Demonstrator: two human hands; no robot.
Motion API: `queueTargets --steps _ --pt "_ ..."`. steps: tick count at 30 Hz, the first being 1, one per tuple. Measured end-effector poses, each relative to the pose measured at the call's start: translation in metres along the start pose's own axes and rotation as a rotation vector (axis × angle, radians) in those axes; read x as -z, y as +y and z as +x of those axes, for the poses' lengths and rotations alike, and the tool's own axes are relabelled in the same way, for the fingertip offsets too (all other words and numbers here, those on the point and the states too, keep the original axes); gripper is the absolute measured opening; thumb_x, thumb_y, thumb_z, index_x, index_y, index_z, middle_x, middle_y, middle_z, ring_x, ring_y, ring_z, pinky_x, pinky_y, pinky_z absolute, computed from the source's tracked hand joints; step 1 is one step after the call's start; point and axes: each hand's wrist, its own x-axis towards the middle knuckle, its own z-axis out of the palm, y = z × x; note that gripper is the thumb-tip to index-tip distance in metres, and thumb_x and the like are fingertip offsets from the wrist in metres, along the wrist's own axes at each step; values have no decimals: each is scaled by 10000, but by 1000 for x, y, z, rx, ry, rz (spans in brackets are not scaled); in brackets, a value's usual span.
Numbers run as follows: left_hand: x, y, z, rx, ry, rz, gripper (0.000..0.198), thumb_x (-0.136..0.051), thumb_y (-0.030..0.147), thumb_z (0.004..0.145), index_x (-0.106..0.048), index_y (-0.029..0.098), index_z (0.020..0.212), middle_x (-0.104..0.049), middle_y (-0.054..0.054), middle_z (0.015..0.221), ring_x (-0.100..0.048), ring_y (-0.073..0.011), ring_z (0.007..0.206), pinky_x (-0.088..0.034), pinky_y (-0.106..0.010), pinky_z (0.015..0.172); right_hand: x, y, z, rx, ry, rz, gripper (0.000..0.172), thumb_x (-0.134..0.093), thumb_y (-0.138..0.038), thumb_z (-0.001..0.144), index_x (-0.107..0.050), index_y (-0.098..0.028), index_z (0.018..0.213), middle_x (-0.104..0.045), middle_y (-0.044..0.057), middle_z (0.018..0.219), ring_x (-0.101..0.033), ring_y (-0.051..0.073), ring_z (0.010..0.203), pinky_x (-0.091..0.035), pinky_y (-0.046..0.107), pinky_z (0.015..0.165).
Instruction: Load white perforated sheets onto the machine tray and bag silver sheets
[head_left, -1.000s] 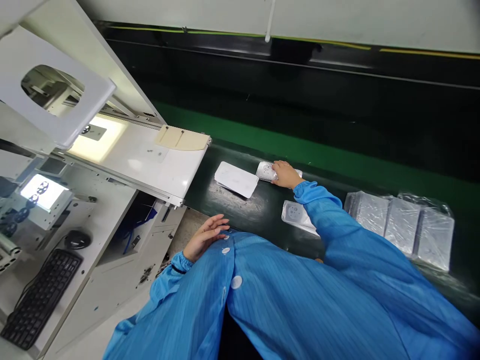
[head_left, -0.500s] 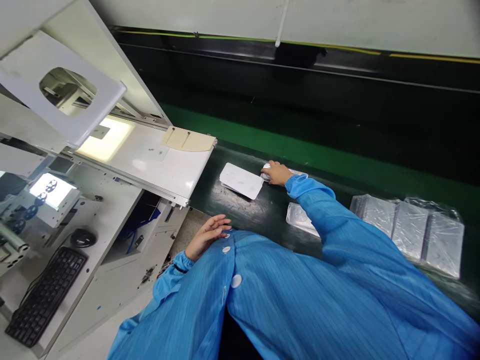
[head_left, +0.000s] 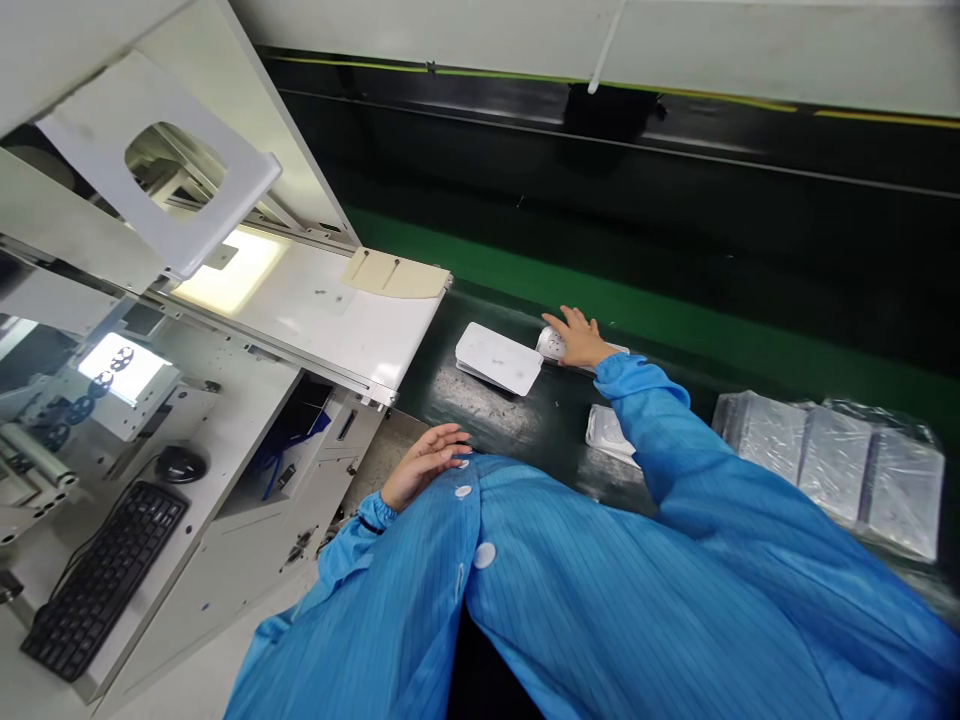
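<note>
My right hand is over a stack of thin white rounded plates on the dark green work surface, its fingers spread. Some small dark marks show on the stack's near end; the hand hides much of the rest. Whether the fingertips touch it, I cannot tell. Left of it lies a second stack of white plates, slightly fanned. My left hand rests by the front of my blue coat, its fingers stretched out and holding nothing. Close to my right sleeve sits another small pile of white plates, partly covered by the sleeve.
Plastic-wrapped packs stand at the right. On the left, a white conveyor with a beige guard leads from a lit machine. A keyboard, a mouse and a bright screen are farther left.
The fingers of my right hand have spread and lifted from their curled position over the stack's end. My left hand stays by the coat. The whole view has shifted slightly.
</note>
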Motion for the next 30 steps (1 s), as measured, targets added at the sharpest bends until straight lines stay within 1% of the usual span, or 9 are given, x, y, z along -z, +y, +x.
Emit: queueTargets --steps 2,6,9,11,16,21,23,26,30 --pt "2 0 0 5 2 -7 443 -755 234 709 -626 179 1130 -654 -113 1178 -632 -233 1040 -462 -369 896 3 -12 -10 -20 90 26 720 -662 -286 787 -380 -144 1435 -306 223 1483 -302 398 1348 -322 589 1027" --pt "5 4 1 31 -1 -8 438 -768 235 697 -629 173 1108 -663 -103 1139 -639 -216 1015 -462 -353 891 -11 -68 -37 83 185 55 356 -539 -357 926 -555 -165 1225 -538 99 1284 -507 240 1169 -402 473 1001" --pt "7 6 3 67 -43 7 442 -773 228 694 -626 175 1108 -666 -97 1126 -640 -207 1009 -458 -347 895 -28 -111 -49 161 235 20 395 -593 -360 901 -556 -148 1233 -502 125 1343 -461 265 1232 -394 464 1012" --pt "9 5 5 78 -68 14 450 -774 226 692 -623 173 1112 -668 -100 1122 -643 -206 1000 -455 -348 895 -38 -127 -50 166 262 -22 454 -605 -337 895 -522 -125 1287 -449 162 1401 -421 293 1279 -386 472 1023" --pt "15 -1 8 61 -71 1 479 -785 238 673 -620 160 1116 -683 -109 1085 -656 -211 963 -461 -350 869 -55 -131 -51 174 263 -135 393 -578 -337 921 -536 -154 1267 -497 117 1353 -496 262 1214 -434 490 996" --pt "21 0 9 77 -48 -11 492 -794 245 659 -617 155 1108 -688 -105 1055 -661 -203 941 -462 -335 853 -59 -124 -53 252 267 -211 356 -592 -327 916 -565 -146 1221 -540 108 1299 -536 242 1164 -462 468 970" --pt "27 1 9 69 24 24 497 -808 252 632 -621 151 1081 -689 -98 1028 -663 -193 904 -469 -312 807 -58 -122 -52 283 281 -224 334 -588 -316 918 -578 -142 1203 -562 103 1277 -551 231 1140 -462 453 962" --pt "46 -1 10 28 219 105 441 -804 256 631 -625 146 1019 -687 -65 914 -642 -138 764 -447 -250 673 -55 -121 -50 321 318 -226 271 -540 -208 927 -604 -102 1169 -605 123 1234 -571 219 1094 -466 401 916" --pt "85 -8 0 28 438 178 268 -697 271 787 -611 136 1002 -632 -7 778 -575 -92 656 -433 -223 606 -51 -124 -51 358 377 -196 271 -469 -108 897 -660 -10 1062 -646 212 1156 -582 255 1019 -455 360 821"
